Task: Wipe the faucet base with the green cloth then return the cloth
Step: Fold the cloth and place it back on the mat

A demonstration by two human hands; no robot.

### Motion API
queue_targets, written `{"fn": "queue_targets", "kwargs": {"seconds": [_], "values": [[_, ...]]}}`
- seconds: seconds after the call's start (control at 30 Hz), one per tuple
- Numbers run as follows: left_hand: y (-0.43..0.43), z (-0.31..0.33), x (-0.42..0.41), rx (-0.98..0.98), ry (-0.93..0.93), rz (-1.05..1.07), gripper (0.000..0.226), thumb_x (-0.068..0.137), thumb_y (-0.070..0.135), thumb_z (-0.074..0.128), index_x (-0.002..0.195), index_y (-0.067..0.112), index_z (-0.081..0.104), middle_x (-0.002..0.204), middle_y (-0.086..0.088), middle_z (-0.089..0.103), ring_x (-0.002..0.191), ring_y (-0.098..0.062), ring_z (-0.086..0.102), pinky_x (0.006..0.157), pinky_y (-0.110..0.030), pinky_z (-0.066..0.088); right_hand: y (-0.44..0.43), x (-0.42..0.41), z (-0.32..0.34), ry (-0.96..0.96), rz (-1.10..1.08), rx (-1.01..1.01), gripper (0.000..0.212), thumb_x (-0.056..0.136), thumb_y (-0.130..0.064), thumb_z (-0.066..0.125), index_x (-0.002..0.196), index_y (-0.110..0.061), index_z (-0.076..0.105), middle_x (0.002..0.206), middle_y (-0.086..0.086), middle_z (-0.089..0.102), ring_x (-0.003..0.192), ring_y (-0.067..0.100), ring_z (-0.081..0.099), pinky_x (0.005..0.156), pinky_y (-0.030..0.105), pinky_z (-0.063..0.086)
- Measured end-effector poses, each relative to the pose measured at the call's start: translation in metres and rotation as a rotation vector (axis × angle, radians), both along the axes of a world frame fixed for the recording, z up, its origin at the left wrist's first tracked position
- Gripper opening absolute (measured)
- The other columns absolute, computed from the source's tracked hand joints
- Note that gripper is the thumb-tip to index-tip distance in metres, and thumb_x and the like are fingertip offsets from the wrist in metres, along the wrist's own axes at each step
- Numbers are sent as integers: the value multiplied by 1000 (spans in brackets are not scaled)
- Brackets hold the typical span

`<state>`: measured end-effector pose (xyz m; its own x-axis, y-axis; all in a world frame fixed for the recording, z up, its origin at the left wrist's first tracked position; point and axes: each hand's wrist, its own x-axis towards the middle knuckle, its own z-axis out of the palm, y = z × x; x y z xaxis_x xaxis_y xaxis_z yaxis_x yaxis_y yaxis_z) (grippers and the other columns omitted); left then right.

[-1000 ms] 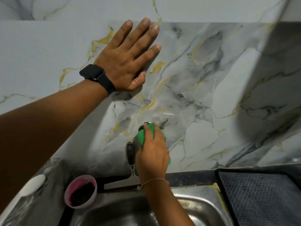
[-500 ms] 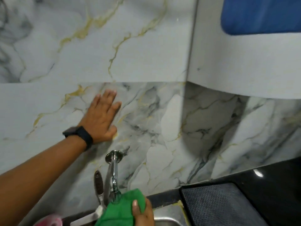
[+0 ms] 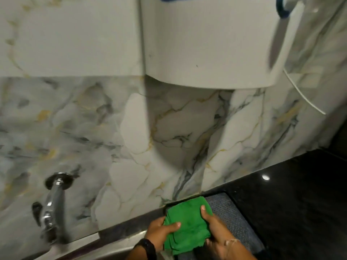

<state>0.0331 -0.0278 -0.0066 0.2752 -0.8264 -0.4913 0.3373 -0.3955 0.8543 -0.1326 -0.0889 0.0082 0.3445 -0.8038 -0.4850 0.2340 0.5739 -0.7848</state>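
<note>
The green cloth is folded and held between both hands near the bottom of the view, above the left end of a dark textured mat. My left hand, with a black watch on the wrist, grips its left edge. My right hand grips its right edge. The chrome faucet juts from the marble wall at lower left, its round base bare, well to the left of both hands.
A white wall-mounted appliance hangs above the hands, with a thin white cord at its right. A black countertop spreads to the right. The steel sink rim runs along the bottom left.
My left hand has left the wall and taken hold of the cloth. The cloth has moved right, away from the faucet, to over the mat. The view has swung right.
</note>
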Motion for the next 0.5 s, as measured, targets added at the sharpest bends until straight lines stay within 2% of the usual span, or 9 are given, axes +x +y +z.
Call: {"fn": "queue_targets", "kwargs": {"seconds": [0.03, 0.1, 0.13, 0.2, 0.27, 0.33, 0.37, 0.43, 0.5], "values": [[-13, -13, -12, 15, 18, 6, 30, 80, -18, 67, 110, -17, 67, 97, -31, 73, 86, -39, 71, 89, -51, 57, -12, -12, -13, 64, -2, -11, 37, 98, -25, 53, 112, 5, 69, 110, 33, 71, 99, 46, 71, 90, 58, 56], [-40, -39, -33, 28, 44, -21, 28, 79, -20, 66, 108, -18, 67, 83, -25, 75, 71, -31, 72, 76, -44, 61, -36, -33, -36, 211, 15, -47, 27, 91, -12, 65, 107, 9, 71, 101, 32, 75, 77, 38, 76, 65, 45, 64], [-55, -53, -42, 41, 40, -37, 28, 80, -19, 66, 108, -17, 67, 85, -25, 75, 70, -30, 72, 75, -43, 61, -49, -41, -49, 288, 15, -69, 26, 87, -4, 68, 107, 12, 69, 100, 32, 74, 73, 36, 76, 63, 44, 64], [-88, -85, -60, 61, 6, -60, 28, 80, -19, 66, 108, -17, 67, 97, -30, 74, 80, -32, 70, 88, -52, 58, -79, -59, -77, 442, 11, -100, 28, 83, 3, 71, 109, 15, 68, 106, 35, 72, 85, 40, 74, 80, 52, 62], [-113, -109, -71, 113, -87, -114, 30, 81, -16, 69, 111, -18, 66, 101, -29, 73, 87, -32, 69, 100, -56, 52, -99, -70, -99, 657, 18, -177, 31, 82, -5, 76, 109, 9, 70, 112, 32, 71, 100, 41, 71, 94, 52, 56], [-129, -124, -80, 211, -282, -207, 39, 81, 2, 77, 117, -11, 66, 114, -25, 71, 105, -34, 69, 103, -50, 52, -110, -78, -118, 992, 130, -299, 40, 81, -28, 78, 111, -2, 71, 113, 23, 73, 106, 35, 69, 95, 43, 55], [-133, -127, -82, 275, -471, -271, 47, 80, 18, 81, 119, -4, 67, 120, -21, 69, 112, -33, 66, 103, -45, 52, -112, -80, -124, 1127, 176, -341, 45, 80, -38, 76, 112, -6, 71, 114, 20, 73, 107, 34, 69, 93, 39, 55], [-136, -131, -85, 363, -822, -352, 61, 75, 42, 82, 124, 9, 65, 129, -13, 66, 119, -29, 62, 103, -39, 52, -114, -84, -136, 1232, 189, -388, 52, 79, -47, 73, 111, -7, 69, 115, 19, 73, 107, 34, 68, 90, 39, 55], [-136, -133, -88, 328, -943, -323, 70, 74, 48, 80, 130, 12, 57, 135, -12, 60, 124, -29, 58, 105, -39, 50, -114, -84, -142, 1252, 114, -400, 63, 75, -50, 77, 113, -1, 62, 118, 23, 68, 110, 36, 65, 92, 41, 54]]}}
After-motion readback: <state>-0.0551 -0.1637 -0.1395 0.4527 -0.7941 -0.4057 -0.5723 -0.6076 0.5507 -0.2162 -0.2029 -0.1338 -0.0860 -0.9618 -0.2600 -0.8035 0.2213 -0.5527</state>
